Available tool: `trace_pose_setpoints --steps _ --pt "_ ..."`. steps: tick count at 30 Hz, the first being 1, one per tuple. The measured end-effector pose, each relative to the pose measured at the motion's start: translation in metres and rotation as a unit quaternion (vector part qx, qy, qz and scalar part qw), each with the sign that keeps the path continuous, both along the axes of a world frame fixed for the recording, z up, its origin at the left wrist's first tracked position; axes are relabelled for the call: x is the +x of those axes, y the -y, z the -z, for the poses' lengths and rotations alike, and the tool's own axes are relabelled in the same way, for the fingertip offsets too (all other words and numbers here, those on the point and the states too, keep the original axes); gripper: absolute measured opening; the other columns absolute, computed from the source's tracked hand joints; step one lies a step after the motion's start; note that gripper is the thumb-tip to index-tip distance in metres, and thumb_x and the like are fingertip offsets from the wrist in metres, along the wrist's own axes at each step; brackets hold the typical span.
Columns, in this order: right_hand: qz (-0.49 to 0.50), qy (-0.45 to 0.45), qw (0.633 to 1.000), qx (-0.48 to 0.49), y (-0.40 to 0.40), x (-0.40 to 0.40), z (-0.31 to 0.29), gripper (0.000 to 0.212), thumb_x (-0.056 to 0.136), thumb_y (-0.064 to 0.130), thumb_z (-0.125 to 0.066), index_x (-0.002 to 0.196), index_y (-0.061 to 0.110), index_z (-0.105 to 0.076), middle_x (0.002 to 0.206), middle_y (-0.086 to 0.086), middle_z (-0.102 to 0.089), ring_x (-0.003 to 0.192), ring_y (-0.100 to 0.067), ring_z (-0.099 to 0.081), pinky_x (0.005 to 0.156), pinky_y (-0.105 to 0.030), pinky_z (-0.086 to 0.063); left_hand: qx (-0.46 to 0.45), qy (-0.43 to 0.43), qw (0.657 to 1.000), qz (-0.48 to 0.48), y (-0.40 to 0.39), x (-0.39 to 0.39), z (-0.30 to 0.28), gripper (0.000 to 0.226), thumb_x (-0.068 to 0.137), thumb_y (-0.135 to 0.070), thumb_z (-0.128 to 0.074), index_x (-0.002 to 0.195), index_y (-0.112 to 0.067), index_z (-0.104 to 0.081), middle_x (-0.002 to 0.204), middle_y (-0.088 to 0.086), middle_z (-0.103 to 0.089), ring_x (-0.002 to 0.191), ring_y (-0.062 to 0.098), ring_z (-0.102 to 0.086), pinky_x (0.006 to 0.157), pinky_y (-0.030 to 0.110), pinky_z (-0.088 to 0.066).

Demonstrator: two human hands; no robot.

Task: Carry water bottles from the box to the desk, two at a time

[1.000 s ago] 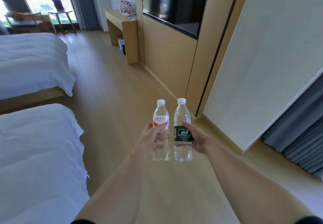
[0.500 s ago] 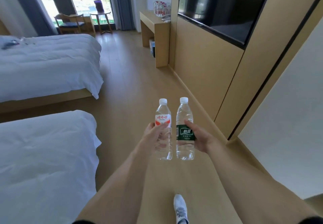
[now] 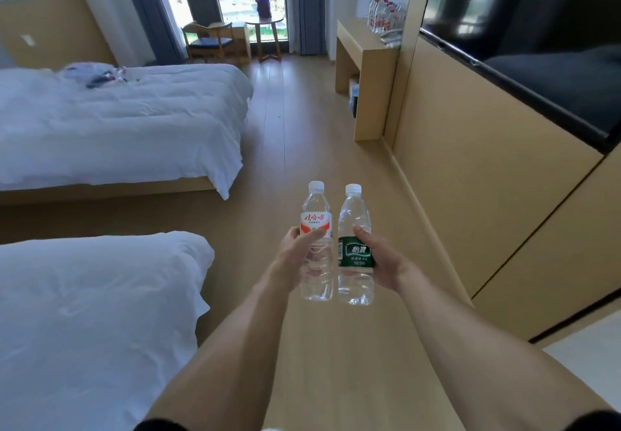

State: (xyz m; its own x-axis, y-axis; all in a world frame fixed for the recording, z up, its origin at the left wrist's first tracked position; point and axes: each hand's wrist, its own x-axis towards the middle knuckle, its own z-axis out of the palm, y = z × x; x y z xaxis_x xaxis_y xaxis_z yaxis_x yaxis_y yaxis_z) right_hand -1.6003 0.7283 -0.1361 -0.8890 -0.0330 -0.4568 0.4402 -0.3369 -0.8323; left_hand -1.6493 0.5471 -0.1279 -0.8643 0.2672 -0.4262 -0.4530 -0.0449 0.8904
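My left hand (image 3: 295,255) grips a clear water bottle with a red and white label (image 3: 316,222), held upright in front of me. Right beside it, my right hand (image 3: 383,259) grips a second clear bottle with a green label (image 3: 354,215), also upright. The two bottles almost touch. Far ahead on the right stands the wooden desk (image 3: 361,44) against the wall, with several bottles (image 3: 384,17) grouped on its top. The box is not in view.
Two beds with white covers, the near bed (image 3: 94,313) and the far bed (image 3: 134,118), fill the left side. A wooden wall panel with a dark screen (image 3: 537,47) runs along the right. A wooden floor aisle (image 3: 302,134) leads between them. A chair (image 3: 208,40) and a small round table (image 3: 265,23) stand by the window.
The view has swung left and moved forward along the aisle; the desk and the window are nearer and more centred. Both hands keep the same hold on the bottles.
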Motion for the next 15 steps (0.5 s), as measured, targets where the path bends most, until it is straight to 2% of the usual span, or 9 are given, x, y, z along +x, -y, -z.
trace_pose_setpoints --steps 2,5,6,9,11,13,15 --pt "-0.009 0.0 1.0 0.008 -0.006 -0.031 0.001 0.053 0.097 0.043 -0.056 0.134 0.004 -0.056 0.13 -0.029 -0.061 0.12 -0.049 -0.058 0.105 -0.064 -0.043 0.0 -0.001 1.0 -0.005 -0.005 -0.029 0.001 0.046 0.085 -0.029 -0.08 0.12 -0.009 -0.056 0.116 0.018 -0.069 0.102 0.035 -0.071 0.087 0.053 -0.059" --pt "-0.017 -0.001 1.0 0.014 -0.013 -0.078 0.002 0.054 0.099 0.042 -0.055 0.134 0.001 -0.055 0.13 -0.031 -0.06 0.109 -0.044 -0.062 0.105 -0.063 -0.044 0.011 -0.003 1.0 -0.004 -0.01 -0.074 0.007 0.048 0.085 -0.026 -0.079 0.122 -0.008 -0.055 0.112 0.018 -0.07 0.088 0.029 -0.073 0.074 0.043 -0.062" --pt "-0.018 -0.002 1.0 0.015 -0.015 -0.094 0.003 0.054 0.099 0.042 -0.055 0.134 0.001 -0.055 0.131 -0.031 -0.06 0.107 -0.041 -0.062 0.104 -0.062 -0.044 0.014 -0.003 1.0 -0.004 -0.013 -0.09 0.01 0.049 0.085 -0.025 -0.079 0.123 -0.007 -0.054 0.112 0.018 -0.07 0.086 0.029 -0.073 0.073 0.043 -0.062" --pt "-0.012 -0.003 1.0 0.019 -0.023 -0.148 0.008 0.054 0.099 0.041 -0.056 0.135 0.001 -0.055 0.129 -0.03 -0.061 0.105 -0.039 -0.064 0.101 -0.06 -0.048 0.022 0.0 1.0 0.001 -0.022 -0.146 0.019 0.05 0.085 -0.025 -0.079 0.125 -0.006 -0.054 0.114 0.02 -0.07 0.092 0.033 -0.071 0.087 0.052 -0.059" --pt "-0.002 0.001 1.0 0.023 -0.029 -0.189 0.011 0.053 0.099 0.041 -0.056 0.134 0.001 -0.055 0.122 -0.027 -0.065 0.098 -0.037 -0.066 0.09 -0.054 -0.054 0.03 0.001 1.0 0.002 -0.028 -0.188 0.026 0.051 0.084 -0.024 -0.08 0.124 -0.006 -0.054 0.113 0.019 -0.07 0.09 0.032 -0.072 0.087 0.05 -0.059" --pt "0.009 0.006 1.0 0.026 -0.034 -0.231 0.013 0.054 0.098 0.041 -0.058 0.133 0.001 -0.056 0.116 -0.024 -0.068 0.093 -0.036 -0.068 0.08 -0.048 -0.058 0.037 0.003 0.999 0.005 -0.032 -0.233 0.03 0.051 0.084 -0.024 -0.08 0.124 -0.006 -0.054 0.111 0.018 -0.07 0.084 0.027 -0.073 0.077 0.043 -0.062" --pt "0.017 0.014 0.999 0.03 -0.037 -0.275 0.01 0.054 0.097 0.043 -0.059 0.131 0.001 -0.058 0.111 -0.022 -0.07 0.089 -0.034 -0.07 0.075 -0.044 -0.06 0.031 0.005 0.999 0.014 -0.036 -0.278 0.028 0.05 0.084 -0.025 -0.08 0.123 -0.007 -0.055 0.109 0.016 -0.071 0.074 0.02 -0.074 0.061 0.032 -0.06"
